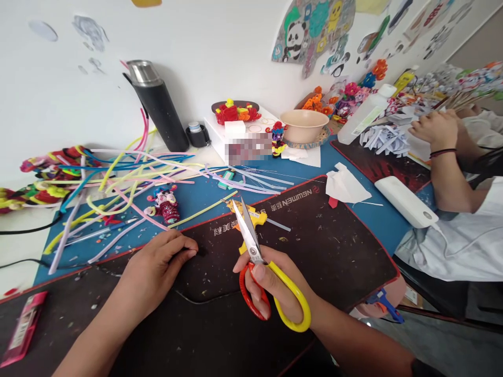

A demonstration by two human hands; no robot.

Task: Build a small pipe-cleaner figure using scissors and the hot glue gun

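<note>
A pair of scissors (254, 251) with one red and one yellow handle loop is held in my right hand (275, 283). Fingers pass through the loops, and the blades point away from me, slightly apart. Behind the blades lies a yellow glue gun (257, 217), partly covered, with a translucent stick out of its back. My left hand (159, 267) is over the black mat (314, 272), thumb and fingers pressed together; whatever is between them, if anything, cannot be made out. Just beyond it are a small beaded figure (165, 204) and a yellow-green pipe cleaner (206, 208).
Many coloured pipe cleaners (129, 178) spread across the left. A black thermos (159, 104) and a beige bowl (304, 125) stand by the wall. White paper (346, 183) and a power bank (406, 201) lie right, near another person's hands (436, 128). A pink box (23, 327) lies left.
</note>
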